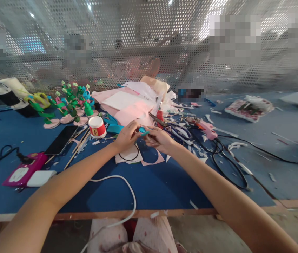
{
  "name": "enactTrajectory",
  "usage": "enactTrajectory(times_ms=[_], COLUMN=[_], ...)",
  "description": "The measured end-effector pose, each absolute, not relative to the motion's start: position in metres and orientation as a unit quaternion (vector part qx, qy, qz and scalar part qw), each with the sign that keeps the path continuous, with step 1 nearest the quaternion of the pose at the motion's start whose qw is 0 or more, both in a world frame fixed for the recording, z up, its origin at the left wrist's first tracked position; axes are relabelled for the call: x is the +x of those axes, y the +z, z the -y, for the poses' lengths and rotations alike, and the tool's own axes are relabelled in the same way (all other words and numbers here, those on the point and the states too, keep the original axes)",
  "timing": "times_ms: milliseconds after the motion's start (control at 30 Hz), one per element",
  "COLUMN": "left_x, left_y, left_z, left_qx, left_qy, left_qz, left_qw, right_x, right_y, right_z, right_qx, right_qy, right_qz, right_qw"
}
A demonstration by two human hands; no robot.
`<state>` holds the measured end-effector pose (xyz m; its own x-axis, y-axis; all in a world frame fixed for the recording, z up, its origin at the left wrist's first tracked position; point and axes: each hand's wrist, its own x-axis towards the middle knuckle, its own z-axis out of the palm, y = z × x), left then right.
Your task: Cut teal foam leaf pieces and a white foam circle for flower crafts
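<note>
Close together over the middle of the table, both my hands pinch one small piece of teal-blue paper [143,131]. My left hand [127,135] grips its left side with fingers curled. On the other side my right hand [160,140] has thumb and fingers closed on it; part of the paper is hidden between them. Just below lie a white sheet with a black ring [129,156] and a pink paper offcut [158,159]. To the left stands a red and white tub [97,127], beside a blue paper strip [115,128].
Several green paper plants on pink discs [80,121] stand at the left, near a black phone [61,140] and a purple power strip [27,169]. Scissors [159,119], white scraps and a pink glue gun [206,129] with a looping cable lie at the right. A white cable [122,178] crosses the front edge.
</note>
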<state>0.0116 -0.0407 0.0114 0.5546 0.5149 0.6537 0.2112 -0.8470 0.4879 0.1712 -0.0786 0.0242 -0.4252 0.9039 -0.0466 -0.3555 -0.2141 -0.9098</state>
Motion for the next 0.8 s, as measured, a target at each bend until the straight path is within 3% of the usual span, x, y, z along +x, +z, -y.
enactTrajectory(times_ms=[433,800], left_x=[0.0095,0.01], left_y=[0.0157,0.0132], left_z=[0.0435,0.0411], left_qx=[0.844,0.846], left_qy=[0.462,0.484], left_qz=[-0.19,-0.189], left_qw=[0.193,0.119], right_x=[0.1683,0.1628], right_y=[0.025,0.026], right_z=[0.0789,0.0834], right_qx=[-0.308,-0.381], right_qy=[0.739,0.649], right_qz=[0.422,0.454], right_qw=[0.425,0.478])
